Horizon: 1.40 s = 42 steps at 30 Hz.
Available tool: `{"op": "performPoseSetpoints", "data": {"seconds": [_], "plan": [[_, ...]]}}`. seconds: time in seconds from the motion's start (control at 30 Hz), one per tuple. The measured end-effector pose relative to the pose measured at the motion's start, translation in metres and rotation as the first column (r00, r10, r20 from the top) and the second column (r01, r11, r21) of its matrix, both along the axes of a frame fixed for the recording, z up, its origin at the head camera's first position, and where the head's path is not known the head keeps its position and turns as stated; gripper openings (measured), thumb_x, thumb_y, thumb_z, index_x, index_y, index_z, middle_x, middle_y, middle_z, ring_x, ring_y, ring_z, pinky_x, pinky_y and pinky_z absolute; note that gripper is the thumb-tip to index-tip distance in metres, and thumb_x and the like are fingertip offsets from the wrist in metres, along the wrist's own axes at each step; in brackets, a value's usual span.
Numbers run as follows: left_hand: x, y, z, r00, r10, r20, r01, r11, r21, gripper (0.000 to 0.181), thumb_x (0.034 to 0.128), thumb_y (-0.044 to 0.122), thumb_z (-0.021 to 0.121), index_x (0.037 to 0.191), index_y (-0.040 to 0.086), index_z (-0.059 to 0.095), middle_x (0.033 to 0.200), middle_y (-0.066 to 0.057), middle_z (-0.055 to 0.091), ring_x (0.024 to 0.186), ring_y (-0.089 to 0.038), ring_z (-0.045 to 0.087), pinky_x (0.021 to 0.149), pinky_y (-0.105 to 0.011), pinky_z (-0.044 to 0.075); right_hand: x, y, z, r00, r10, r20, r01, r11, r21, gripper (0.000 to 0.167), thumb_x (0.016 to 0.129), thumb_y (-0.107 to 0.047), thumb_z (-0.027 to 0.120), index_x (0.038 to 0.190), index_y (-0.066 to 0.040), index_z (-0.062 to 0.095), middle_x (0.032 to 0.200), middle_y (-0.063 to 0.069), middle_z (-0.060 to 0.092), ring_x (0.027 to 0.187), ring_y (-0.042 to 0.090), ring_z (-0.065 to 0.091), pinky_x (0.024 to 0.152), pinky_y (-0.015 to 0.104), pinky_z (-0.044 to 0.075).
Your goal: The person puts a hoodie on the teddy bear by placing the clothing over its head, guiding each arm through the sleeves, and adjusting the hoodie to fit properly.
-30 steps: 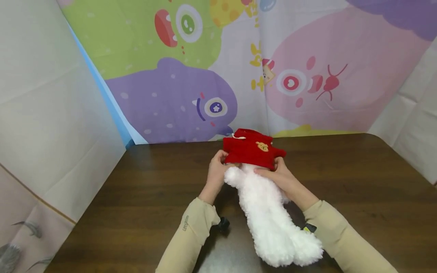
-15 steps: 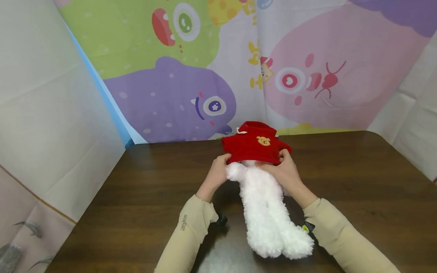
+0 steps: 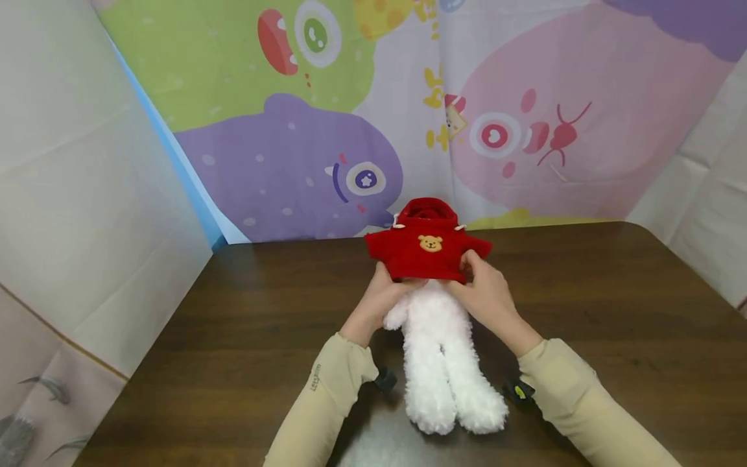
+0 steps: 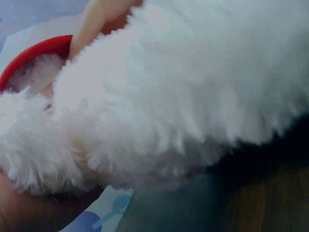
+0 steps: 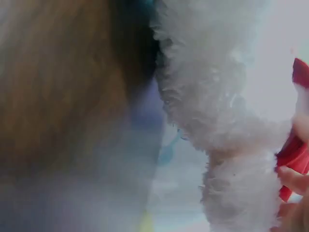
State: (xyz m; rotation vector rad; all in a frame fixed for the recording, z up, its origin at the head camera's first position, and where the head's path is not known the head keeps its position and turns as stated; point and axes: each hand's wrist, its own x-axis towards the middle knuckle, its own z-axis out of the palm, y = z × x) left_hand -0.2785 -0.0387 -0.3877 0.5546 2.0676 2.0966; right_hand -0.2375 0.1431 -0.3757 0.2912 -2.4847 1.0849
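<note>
Here, brown table under plush; cartoon backdrop behind.

Red hoodie before you: matt cloth. Plush toy: rough, shaggy pile. Your sleeves: matt, lightly wrinkled cloth. Table: wood-grained, faintly glossy.

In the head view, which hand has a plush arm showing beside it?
The left hand: a white plush arm shows below its thumb. The right hand, also at the red hoodie, has no plush arm visible beside it.
</note>
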Motion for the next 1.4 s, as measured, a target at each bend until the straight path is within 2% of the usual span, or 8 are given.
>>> {"op": "performPoseSetpoints", "data": {"seconds": [0.17,0.27,0.43,0.63,0.87,1.0,1.2,1.4], "plan": [[0.006,0.006,0.001,0.991,0.120,-0.063,-0.123,0.991,-0.049,0.064,0.0748,0.010,0.071,0.129,0.016,0.038,0.124,0.001,0.050,0.109,-0.015,0.050,0.091,-0.034,0.044,0.003,-0.011,0.006,0.888,0.074,-0.454,0.019,0.980,0.197,0.037,0.074,0.000,0.068,0.109,-0.003,0.060,0.100,0.015,0.053,0.090,0.028,0.051,0.080,0.041,0.047],[0.010,0.012,0.002,0.964,0.251,-0.083,-0.262,0.950,-0.172,0.068,0.0717,0.023,0.074,0.128,0.016,0.036,0.123,0.001,0.051,0.109,-0.017,0.051,0.090,-0.036,0.044,0.007,-0.019,0.007,0.833,0.169,-0.527,-0.047,0.971,0.236,0.033,0.075,0.005,0.066,0.107,-0.004,0.065,0.096,0.012,0.058,0.089,0.025,0.054,0.082,0.038,0.049],[0.017,0.017,0.000,0.901,0.423,-0.093,-0.431,0.857,-0.281,0.061,0.0728,0.027,0.070,0.123,0.011,0.039,0.116,-0.007,0.057,0.101,-0.023,0.056,0.083,-0.038,0.047,0.012,-0.023,0.006,0.870,0.240,-0.431,-0.137,0.957,0.257,0.021,0.076,0.005,0.066,0.095,-0.005,0.068,0.090,0.007,0.061,0.088,0.020,0.056,0.080,0.034,0.050],[0.015,0.014,-0.003,0.867,0.468,-0.169,-0.498,0.819,-0.286,0.046,0.0815,0.025,0.061,0.119,0.006,0.042,0.110,-0.012,0.059,0.099,-0.026,0.057,0.083,-0.040,0.046,0.014,-0.016,0.013,0.905,0.377,-0.194,-0.301,0.894,0.332,0.018,0.078,-0.001,0.067,0.096,-0.006,0.067,0.096,0.006,0.064,0.092,0.020,0.059,0.082,0.035,0.049],[0.010,0.013,0.000,0.883,0.427,-0.193,-0.466,0.842,-0.273,0.049,0.0760,0.011,0.061,0.121,0.006,0.042,0.114,-0.011,0.059,0.102,-0.027,0.056,0.086,-0.041,0.045,0.007,0.000,0.021,0.977,0.192,0.095,-0.184,0.979,-0.082,0.025,0.081,-0.029,0.068,0.093,-0.009,0.059,0.081,0.003,0.059,0.074,0.016,0.054,0.065,0.028,0.048],[0.007,0.012,0.001,0.927,0.348,-0.138,-0.369,0.913,-0.174,0.051,0.0775,0.008,0.061,0.124,0.007,0.040,0.120,-0.010,0.055,0.110,-0.025,0.051,0.095,-0.041,0.041,0.000,0.010,0.017,0.957,0.103,0.271,-0.056,0.983,-0.175,0.056,0.078,-0.041,0.067,0.110,-0.004,0.040,0.104,0.012,0.050,0.092,0.023,0.050,0.074,0.034,0.048],[0.005,0.005,0.008,0.984,0.134,-0.117,-0.141,0.988,-0.055,0.054,0.0796,0.005,0.061,0.129,0.009,0.038,0.123,-0.012,0.051,0.110,-0.023,0.049,0.093,-0.036,0.042,-0.009,0.016,0.017,0.885,0.223,0.409,-0.028,0.901,-0.432,0.086,0.079,-0.034,0.068,0.127,-0.006,0.002,0.135,0.019,0.025,0.124,0.030,0.032,0.102,0.045,0.033],[0.002,-0.008,0.023,0.935,0.122,-0.333,-0.116,0.993,0.037,0.058,0.0756,-0.003,0.064,0.127,0.004,0.037,0.119,-0.017,0.049,0.103,-0.021,0.051,0.085,-0.032,0.045,-0.008,0.020,0.029,0.855,0.286,0.433,0.006,0.829,-0.559,0.080,0.082,-0.024,0.063,0.130,-0.007,0.000,0.140,0.019,0.018,0.130,0.031,0.021,0.107,0.046,0.024]]}}
